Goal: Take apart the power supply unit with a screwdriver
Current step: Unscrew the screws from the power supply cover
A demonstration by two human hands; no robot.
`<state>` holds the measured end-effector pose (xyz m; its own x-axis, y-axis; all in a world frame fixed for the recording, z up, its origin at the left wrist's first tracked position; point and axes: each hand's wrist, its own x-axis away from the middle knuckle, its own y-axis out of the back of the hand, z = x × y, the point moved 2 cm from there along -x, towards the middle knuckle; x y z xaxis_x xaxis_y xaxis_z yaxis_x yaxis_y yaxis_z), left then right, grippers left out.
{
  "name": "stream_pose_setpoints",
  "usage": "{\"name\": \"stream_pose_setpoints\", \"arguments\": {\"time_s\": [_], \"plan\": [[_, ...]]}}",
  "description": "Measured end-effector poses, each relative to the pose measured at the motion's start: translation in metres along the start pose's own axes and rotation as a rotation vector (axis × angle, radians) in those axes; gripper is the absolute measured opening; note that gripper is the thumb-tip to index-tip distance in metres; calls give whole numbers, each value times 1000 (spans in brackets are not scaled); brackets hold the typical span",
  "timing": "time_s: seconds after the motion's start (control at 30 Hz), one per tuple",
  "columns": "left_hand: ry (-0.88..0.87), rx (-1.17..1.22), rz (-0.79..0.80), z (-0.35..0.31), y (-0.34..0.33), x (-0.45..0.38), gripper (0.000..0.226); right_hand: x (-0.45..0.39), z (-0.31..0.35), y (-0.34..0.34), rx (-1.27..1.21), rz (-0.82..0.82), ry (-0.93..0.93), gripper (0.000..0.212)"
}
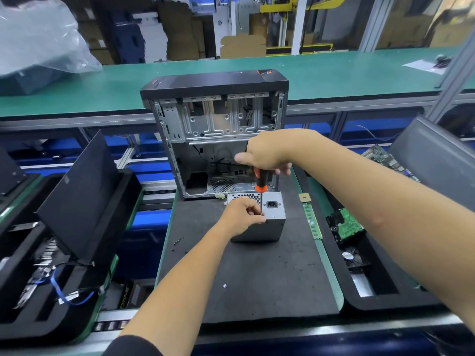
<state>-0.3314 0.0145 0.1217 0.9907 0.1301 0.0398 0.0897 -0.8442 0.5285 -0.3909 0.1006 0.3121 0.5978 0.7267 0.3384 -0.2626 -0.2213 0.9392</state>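
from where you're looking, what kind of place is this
Most likely a computer teardown or recycling line in a factory. A stripped grey metal computer case stands on the black work mat, pulled green circuit boards fill a black side tray, and long green-topped benches run behind.

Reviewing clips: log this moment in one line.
right hand grips screwdriver | left hand steadies shaft on power supply unit | loose screws on mat

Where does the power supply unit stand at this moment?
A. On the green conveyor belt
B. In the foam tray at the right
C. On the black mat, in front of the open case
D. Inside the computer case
C: the power supply unit stands on the black mat, just in front of the open computer case.
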Motion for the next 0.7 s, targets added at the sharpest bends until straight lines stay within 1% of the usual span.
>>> {"name": "stream_pose_setpoints", "arguments": {"time_s": [0.03,0.07,0.13,0.17,0.23,0.33,0.4,0.43,0.47,0.5,0.57,0.6,0.67,0.7], "plan": [[-2,5,15,0,1,0,22,-2,0,0,32,-13,12,51],[-5,7,33,0,2,0,22,-3,0,0,50,-12,50,40],[-9,10,50,-1,3,0,24,0,0,2,23,13,139,12],[-8,12,48,-1,3,0,24,3,0,4,-7,36,166,8],[-10,12,45,0,4,0,23,7,1,5,-53,74,185,20],[-18,-7,46,1,3,-1,20,6,-1,1,-71,79,107,11],[-19,-15,40,1,3,-1,16,3,-1,0,33,83,2,33],[-20,-19,38,2,3,-1,14,3,0,1,85,77,-30,38],[-24,-23,38,2,3,-1,13,2,1,0,119,64,-28,36],[-27,-29,39,2,3,-1,13,-1,1,0,135,50,5,29],[-30,-38,40,0,3,-1,13,-1,0,1,92,51,98,7],[-27,-37,37,0,3,-1,12,2,-1,3,68,74,123,6],[-21,-39,31,0,4,-1,11,5,-3,6,54,87,151,23],[-24,-43,32,0,4,-1,11,6,-4,6,31,71,157,26]]}}
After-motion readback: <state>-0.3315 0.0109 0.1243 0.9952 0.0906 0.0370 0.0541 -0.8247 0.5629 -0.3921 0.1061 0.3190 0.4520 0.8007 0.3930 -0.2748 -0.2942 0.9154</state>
